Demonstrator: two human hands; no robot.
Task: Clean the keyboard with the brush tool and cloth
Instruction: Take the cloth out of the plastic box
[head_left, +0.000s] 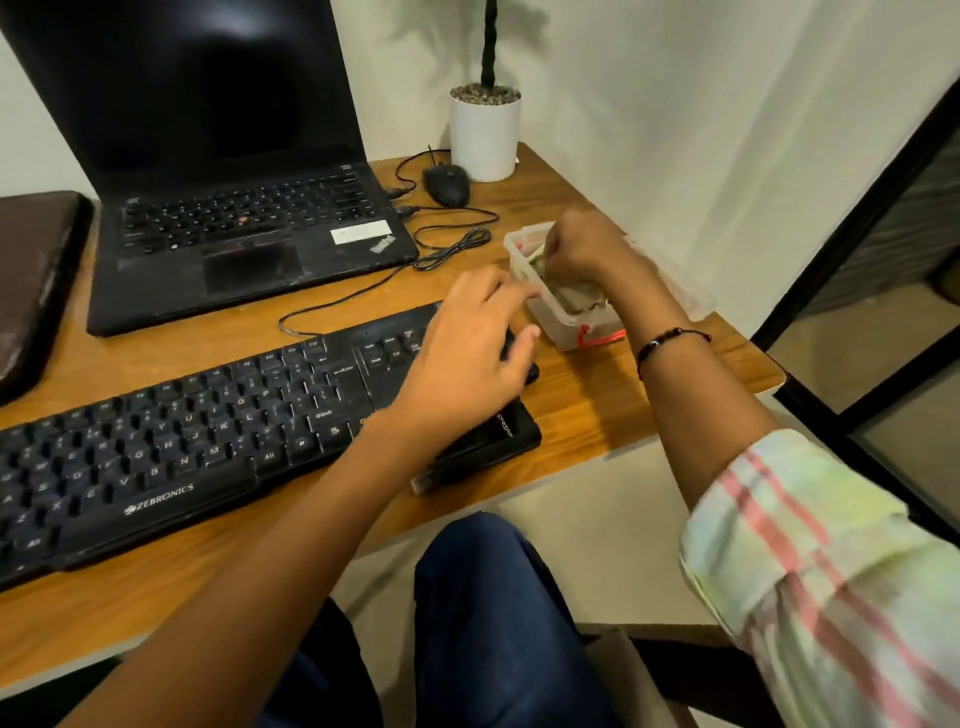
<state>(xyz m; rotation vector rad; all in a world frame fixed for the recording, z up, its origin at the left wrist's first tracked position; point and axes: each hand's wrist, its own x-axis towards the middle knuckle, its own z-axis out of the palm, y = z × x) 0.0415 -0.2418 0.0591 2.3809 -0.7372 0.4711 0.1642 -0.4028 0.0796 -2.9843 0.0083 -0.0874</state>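
Observation:
A black Zebronics keyboard (171, 441) lies across the wooden desk (597, 410) in front of me. At its right end stands a clear plastic box (558, 319) with a red latch. Inside the box lies a greyish cloth (574, 296). My right hand (582, 247) reaches into the box from above, its fingers curled round something pale at the far end; what it holds is blurred. My left hand (472, 353) hovers over the keyboard's right end, fingers spread, fingertips at the box's near wall. No brush is visible.
An open black laptop (234, 208) stands behind the keyboard, with a wired mouse (447, 184) and loose cables to its right. A white plant pot (484, 135) sits in the back corner. A dark case (31, 280) lies at far left. The box's lid (685, 291) rests beside it.

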